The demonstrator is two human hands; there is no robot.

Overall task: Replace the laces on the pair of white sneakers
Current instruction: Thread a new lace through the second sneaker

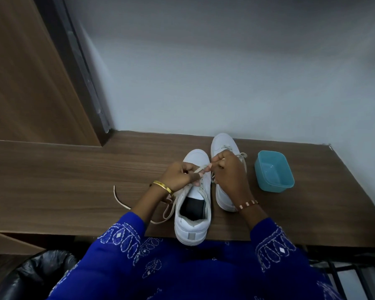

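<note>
White sneakers (193, 215) lengthwise, toes toward wall (225, 72).

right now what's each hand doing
Left hand: pinching the lace over the near sneaker.
Right hand: pinching the same lace.

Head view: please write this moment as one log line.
left hand: pinches lace | right hand: pinches lace | near sneaker: half laced | blue tub: beside
</note>
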